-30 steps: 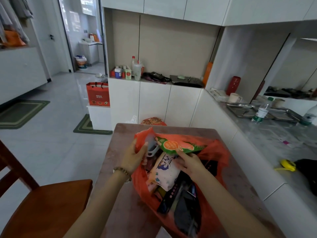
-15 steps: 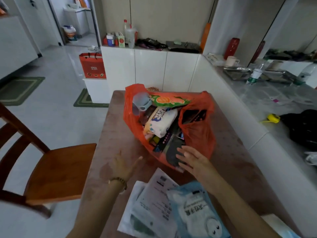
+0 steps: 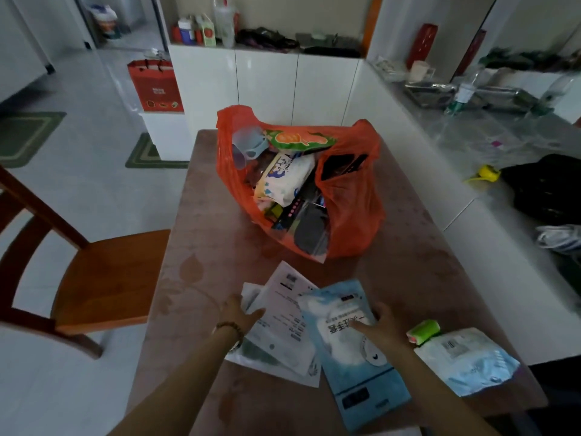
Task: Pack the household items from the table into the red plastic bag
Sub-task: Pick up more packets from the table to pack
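Here, nearest you, both hands lie flat on packets at the near edge of the desk (image 3: 408, 234). Your left hand (image 3: 239, 313), a bead bracelet (image 3: 227, 329) at its wrist, has its fingers (image 3: 255, 312) spread loosely over the white flat packets (image 3: 283, 322), pressing rather than gripping. Your right hand (image 3: 379, 325) rests on the light blue pouch (image 3: 355, 360), fingers extended across its top face; nothing is clasped.

The blue pouch overlaps the right edge of the white packets. Just right of your right hand lies a small green roll (image 3: 423, 331), touching a second pale blue pouch (image 3: 468, 361) near the desk's right edge.

Farther out, a bare strip of desk separates these from the red plastic bag (image 3: 352, 202), which sits mid-desk with its mouth open toward you. Inside it: a white wipes pack (image 3: 284, 179), a green and orange snack packet (image 3: 298, 139), a pale blue cup (image 3: 248, 146), and dark flat items low in the mouth, too blurred to identify.

A wooden chair (image 3: 103, 278) stands against the desk's left side. A white counter runs along the right. Beyond, white cabinets (image 3: 267, 86) and a red paper bag (image 3: 155, 86).
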`<action>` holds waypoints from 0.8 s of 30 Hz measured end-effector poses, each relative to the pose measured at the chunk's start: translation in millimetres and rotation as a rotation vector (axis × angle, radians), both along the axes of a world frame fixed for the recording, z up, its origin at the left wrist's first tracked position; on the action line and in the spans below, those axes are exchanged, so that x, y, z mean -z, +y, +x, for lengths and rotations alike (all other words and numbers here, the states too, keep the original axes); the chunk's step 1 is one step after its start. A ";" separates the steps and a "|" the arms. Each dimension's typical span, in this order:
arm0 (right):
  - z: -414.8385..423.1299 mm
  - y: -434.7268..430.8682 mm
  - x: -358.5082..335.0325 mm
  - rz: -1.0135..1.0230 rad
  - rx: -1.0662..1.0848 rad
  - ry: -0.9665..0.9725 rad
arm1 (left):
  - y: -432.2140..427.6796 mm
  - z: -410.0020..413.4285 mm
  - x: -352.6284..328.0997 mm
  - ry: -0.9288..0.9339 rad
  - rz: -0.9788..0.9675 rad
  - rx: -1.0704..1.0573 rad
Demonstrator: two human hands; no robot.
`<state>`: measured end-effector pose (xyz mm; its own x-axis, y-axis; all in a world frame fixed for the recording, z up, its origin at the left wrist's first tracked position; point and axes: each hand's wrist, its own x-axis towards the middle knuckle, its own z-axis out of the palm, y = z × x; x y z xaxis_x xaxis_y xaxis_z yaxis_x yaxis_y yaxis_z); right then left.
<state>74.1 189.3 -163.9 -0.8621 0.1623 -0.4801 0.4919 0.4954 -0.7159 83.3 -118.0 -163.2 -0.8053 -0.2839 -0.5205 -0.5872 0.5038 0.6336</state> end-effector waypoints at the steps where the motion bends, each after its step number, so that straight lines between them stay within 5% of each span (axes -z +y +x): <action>1: 2.2 -0.4 2.5 0.024 -0.039 -0.025 | 1.0 1.5 -0.2 0.015 0.029 -0.023; 8: 13.5 -21.0 -2.8 -0.546 0.047 -0.228 | -15.3 13.2 1.1 -0.159 0.286 -0.064; 14: 13.1 -55.5 -5.5 -0.951 0.275 -0.254 | -31.7 50.8 -3.9 -0.124 0.542 -0.116; 24: 18.9 -99.2 -3.0 -0.870 0.182 -0.403 | -24.9 77.6 2.9 -0.157 0.501 -0.211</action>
